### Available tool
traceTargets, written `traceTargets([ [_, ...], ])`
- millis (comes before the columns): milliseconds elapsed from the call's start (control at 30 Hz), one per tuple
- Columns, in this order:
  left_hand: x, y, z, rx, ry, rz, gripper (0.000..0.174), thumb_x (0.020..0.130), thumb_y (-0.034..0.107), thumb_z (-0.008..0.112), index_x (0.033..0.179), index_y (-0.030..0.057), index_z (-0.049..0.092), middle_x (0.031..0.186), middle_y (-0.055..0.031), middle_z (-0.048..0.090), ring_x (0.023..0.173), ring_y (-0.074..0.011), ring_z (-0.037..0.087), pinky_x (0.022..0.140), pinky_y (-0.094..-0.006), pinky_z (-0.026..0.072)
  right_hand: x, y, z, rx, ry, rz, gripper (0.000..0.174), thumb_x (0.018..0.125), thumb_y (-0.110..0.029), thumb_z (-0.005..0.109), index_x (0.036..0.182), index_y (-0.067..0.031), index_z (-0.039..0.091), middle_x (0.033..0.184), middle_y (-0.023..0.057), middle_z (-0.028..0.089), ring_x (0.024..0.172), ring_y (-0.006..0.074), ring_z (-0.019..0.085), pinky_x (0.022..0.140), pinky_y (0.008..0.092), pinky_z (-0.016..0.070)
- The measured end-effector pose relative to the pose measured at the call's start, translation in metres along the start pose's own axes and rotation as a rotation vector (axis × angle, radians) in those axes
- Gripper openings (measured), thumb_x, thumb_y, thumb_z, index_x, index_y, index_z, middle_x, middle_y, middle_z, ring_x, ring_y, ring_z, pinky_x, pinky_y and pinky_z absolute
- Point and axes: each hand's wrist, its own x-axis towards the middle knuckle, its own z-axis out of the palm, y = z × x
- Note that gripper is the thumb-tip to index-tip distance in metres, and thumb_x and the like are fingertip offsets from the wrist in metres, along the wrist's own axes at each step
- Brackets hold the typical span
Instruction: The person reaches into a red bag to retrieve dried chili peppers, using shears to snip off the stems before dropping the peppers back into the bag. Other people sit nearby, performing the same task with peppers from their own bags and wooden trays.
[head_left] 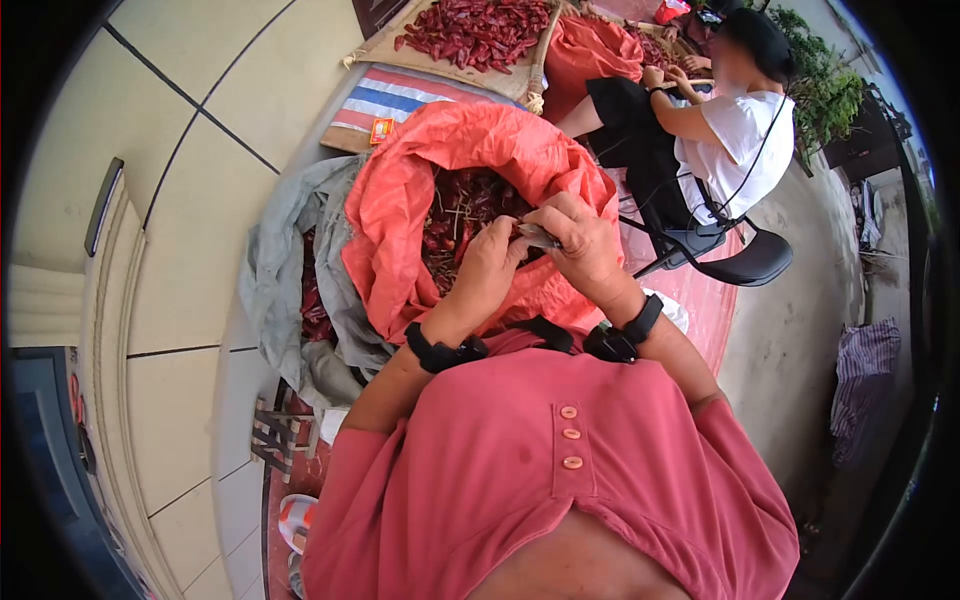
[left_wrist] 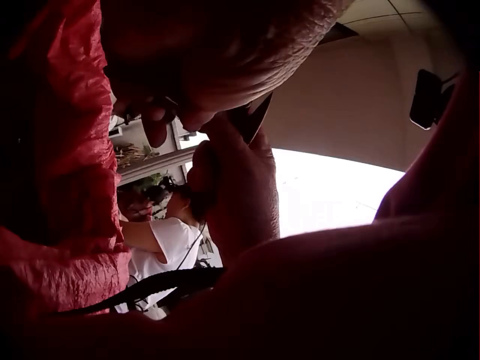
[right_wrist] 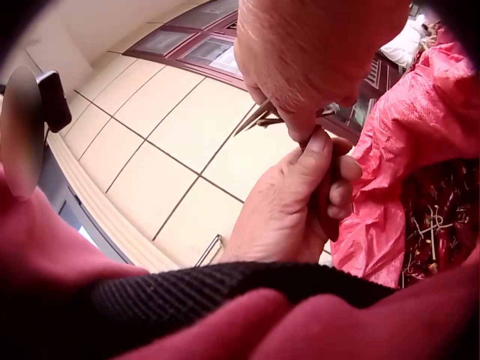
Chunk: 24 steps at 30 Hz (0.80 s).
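Note:
Both hands meet over the near right side of an open red woven sack (head_left: 400, 180) of dried red chili peppers (head_left: 470, 200). My left hand (head_left: 487, 265) grips a dark red chili pepper (right_wrist: 325, 199), its thumb pressed along the upper end in the right wrist view. My right hand (head_left: 575, 240) holds small metal scissors (head_left: 540, 237). Their pointed blades (right_wrist: 256, 118) stick out beside the fingers, close to the pepper's top. The handles are hidden in the hand. In the dark left wrist view, a blade (left_wrist: 253, 120) shows between the two hands.
A grey sack (head_left: 290, 260) with more chilies stands left of the red one. Ahead lies a woven tray (head_left: 400, 50) heaped with chilies, near a striped bag (head_left: 390, 95). A person in a white shirt (head_left: 745, 140) sits on a black chair (head_left: 750, 262) at right.

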Motion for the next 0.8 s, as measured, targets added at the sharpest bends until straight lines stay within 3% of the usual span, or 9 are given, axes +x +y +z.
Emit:
traceTargets([
  [33,0.001,-0.002,0.000,-0.002,-0.041,-0.030,0.021,0.096,0.020,0.053,0.098,-0.0002,0.051,0.079,-0.0166,0.061,0.073,-0.0312,0.062,0.065,-0.0369,0.0466,-0.001,-0.002,-0.001,-0.062,0.003,-0.007,0.010,0.084,-0.007,0.068,0.091,-0.0040,0.061,0.082,0.0084,0.056,0.068,0.0218,0.059,0.061,0.0273,0.0476],
  [133,0.004,0.003,0.001,-0.047,-0.089,-0.037,0.024,0.098,0.024,0.050,0.097,0.0009,0.053,0.068,-0.0119,0.058,0.062,-0.0257,0.060,0.058,-0.0343,0.0454,-0.003,-0.007,-0.002,0.235,0.070,0.249,0.012,0.087,-0.009,0.065,0.086,-0.0036,0.055,0.074,0.0056,0.054,0.065,0.0176,0.057,0.058,0.0280,0.0459],
  [167,0.003,0.007,0.001,-0.068,-0.094,-0.028,0.024,0.099,0.024,0.048,0.096,0.0011,0.053,0.065,-0.0106,0.057,0.060,-0.0240,0.059,0.057,-0.0335,0.0449,-0.005,-0.010,0.000,0.613,0.073,0.362,0.014,0.092,-0.015,0.062,0.085,-0.0056,0.054,0.067,0.0005,0.049,0.059,0.0107,0.050,0.052,0.0252,0.0402],
  [267,0.004,0.012,-0.001,-0.044,-0.138,0.025,0.023,0.098,0.023,0.049,0.095,0.0009,0.052,0.064,-0.0094,0.055,0.059,-0.0218,0.057,0.057,-0.0331,0.0447,-0.006,-0.013,-0.016,0.987,-0.067,0.633,0.016,0.095,-0.019,0.058,0.084,-0.0083,0.053,0.066,-0.0037,0.045,0.056,0.0045,0.041,0.048,0.0221,0.0323],
  [300,0.003,0.011,-0.003,-0.053,-0.162,0.028,0.023,0.098,0.023,0.050,0.093,0.0006,0.052,0.066,-0.0094,0.054,0.059,-0.0212,0.056,0.057,-0.0327,0.0443,-0.006,-0.018,-0.019,1.041,-0.082,0.667,0.018,0.096,-0.022,0.057,0.084,-0.0106,0.052,0.064,-0.0044,0.044,0.051,0.0032,0.034,0.045,0.0208,0.0255],
  [400,0.002,0.001,-0.004,0.022,-0.163,0.204,0.022,0.097,0.021,0.051,0.092,-0.0004,0.050,0.068,-0.0111,0.051,0.059,-0.0235,0.054,0.055,-0.0344,0.0436,-0.010,-0.012,-0.020,1.257,-0.150,0.789,0.020,0.094,-0.024,0.060,0.081,-0.0110,0.051,0.062,-0.0044,0.043,0.046,0.0039,0.032,0.043,0.0214,0.0243],
  [600,0.000,0.009,-0.012,0.121,-0.197,0.352,0.019,0.094,0.018,0.054,0.089,-0.0002,0.050,0.076,-0.0144,0.048,0.073,-0.0322,0.054,0.066,-0.0399,0.0441,-0.015,0.006,-0.017,1.566,-0.331,0.968,0.019,0.092,-0.022,0.061,0.079,-0.0101,0.054,0.062,-0.0033,0.048,0.041,0.0035,0.032,0.039,0.0209,0.0244],
  [700,-0.002,0.009,-0.014,0.129,-0.208,0.340,0.018,0.093,0.018,0.053,0.090,0.0005,0.051,0.080,-0.0147,0.050,0.079,-0.0336,0.053,0.071,-0.0410,0.0437,-0.018,0.016,-0.011,1.841,-0.381,1.114,0.016,0.093,-0.021,0.059,0.082,-0.0097,0.056,0.062,-0.0027,0.050,0.040,0.0032,0.033,0.038,0.0207,0.0249],
  [800,-0.005,0.003,-0.013,0.129,-0.194,0.344,0.019,0.095,0.019,0.052,0.093,-0.0004,0.052,0.081,-0.0154,0.052,0.079,-0.0341,0.055,0.069,-0.0420,0.0438,-0.020,0.016,-0.007,1.891,-0.404,1.087,0.014,0.095,-0.019,0.058,0.084,-0.0096,0.057,0.063,-0.0053,0.046,0.046,0.0025,0.034,0.042,0.0202,0.0260],
])
